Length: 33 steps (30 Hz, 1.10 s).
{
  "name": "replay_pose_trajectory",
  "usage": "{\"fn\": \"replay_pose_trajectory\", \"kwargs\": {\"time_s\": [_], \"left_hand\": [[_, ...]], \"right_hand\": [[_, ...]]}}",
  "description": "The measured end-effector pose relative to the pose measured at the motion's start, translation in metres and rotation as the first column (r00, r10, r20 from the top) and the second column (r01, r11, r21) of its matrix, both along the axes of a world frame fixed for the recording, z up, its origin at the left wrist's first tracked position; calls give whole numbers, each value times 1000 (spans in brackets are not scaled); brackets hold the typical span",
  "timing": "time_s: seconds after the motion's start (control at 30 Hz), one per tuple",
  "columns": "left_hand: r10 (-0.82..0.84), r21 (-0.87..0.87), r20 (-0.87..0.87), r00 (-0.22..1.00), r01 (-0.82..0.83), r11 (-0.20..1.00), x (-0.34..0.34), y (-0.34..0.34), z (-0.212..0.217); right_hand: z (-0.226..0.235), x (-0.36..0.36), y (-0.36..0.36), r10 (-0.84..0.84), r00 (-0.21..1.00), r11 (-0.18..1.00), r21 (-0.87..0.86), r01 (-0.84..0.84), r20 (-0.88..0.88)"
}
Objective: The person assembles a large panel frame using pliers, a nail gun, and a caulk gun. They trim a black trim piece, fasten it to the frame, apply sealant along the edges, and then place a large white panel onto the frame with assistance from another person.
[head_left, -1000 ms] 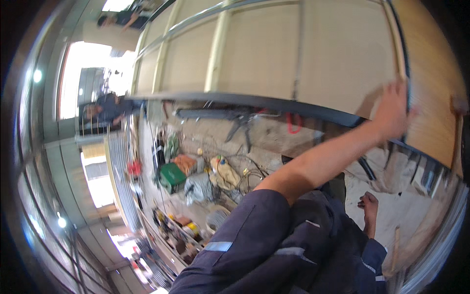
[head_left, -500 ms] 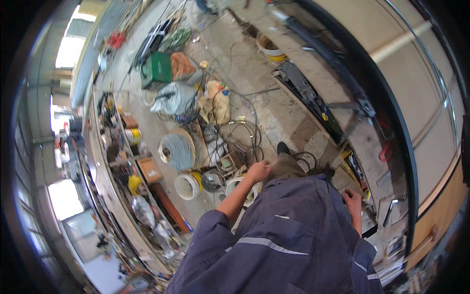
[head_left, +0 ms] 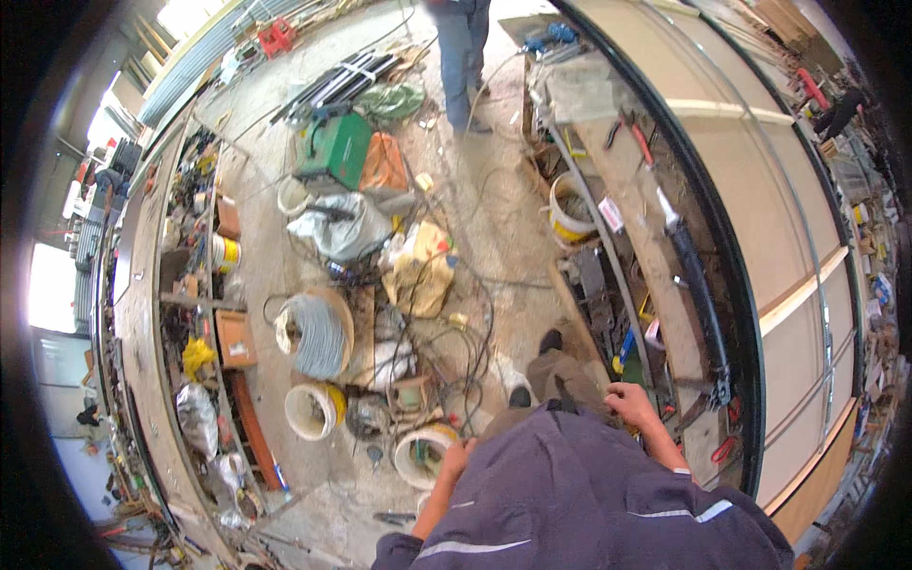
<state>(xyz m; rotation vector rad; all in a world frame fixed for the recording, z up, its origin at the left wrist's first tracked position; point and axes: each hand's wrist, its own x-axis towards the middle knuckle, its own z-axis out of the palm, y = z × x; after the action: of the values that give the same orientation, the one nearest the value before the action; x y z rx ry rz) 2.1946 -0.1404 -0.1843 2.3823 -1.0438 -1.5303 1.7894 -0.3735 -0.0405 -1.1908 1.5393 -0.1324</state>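
Note:
My left hand [head_left: 459,456] hangs beside my left hip, next to a white bucket [head_left: 410,456] on the floor. Its fingers are mostly turned away, and I cannot tell whether they are closed. In front of my right hip is my right hand [head_left: 632,403], its fingers curled in with nothing visible in them. It is apart from the workbench [head_left: 651,256] on my right. On that bench lie red-handled pliers [head_left: 642,147] and a black tube with a pale nozzle [head_left: 693,275]. My shoes [head_left: 550,342] stand on the concrete floor.
Tangled cables [head_left: 475,351], a coil of grey wire [head_left: 328,332], a white-and-yellow bucket [head_left: 312,412] and a green machine [head_left: 334,152] lie to the left. Another person's legs [head_left: 463,66] stand ahead. A black-framed panel [head_left: 731,180] rests on the right bench. Cluttered shelving [head_left: 157,342] lines the far left.
My view has swung to the right and shows more ahead, including the other person's legs. My right hand has come forward; my left hand has dropped back beside my hip.

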Motion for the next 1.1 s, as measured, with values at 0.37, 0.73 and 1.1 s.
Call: {"fn": "replay_pose_trajectory", "kwargs": {"time_s": [0.37,0.73,1.1], "left_hand": [[128,-83,-41,991,-131,988,80,-161,1],[-26,-439,-708,706,-411,799,78,-709,252],[150,150,-989,-10,-118,982,59,-888,231]], "right_hand": [[-55,98,-221,105,991,993,-66,-99,86],[19,175,-461,14,989,968,-250,24,149],[69,225,-605,-623,703,689,-185,701,345]]}}
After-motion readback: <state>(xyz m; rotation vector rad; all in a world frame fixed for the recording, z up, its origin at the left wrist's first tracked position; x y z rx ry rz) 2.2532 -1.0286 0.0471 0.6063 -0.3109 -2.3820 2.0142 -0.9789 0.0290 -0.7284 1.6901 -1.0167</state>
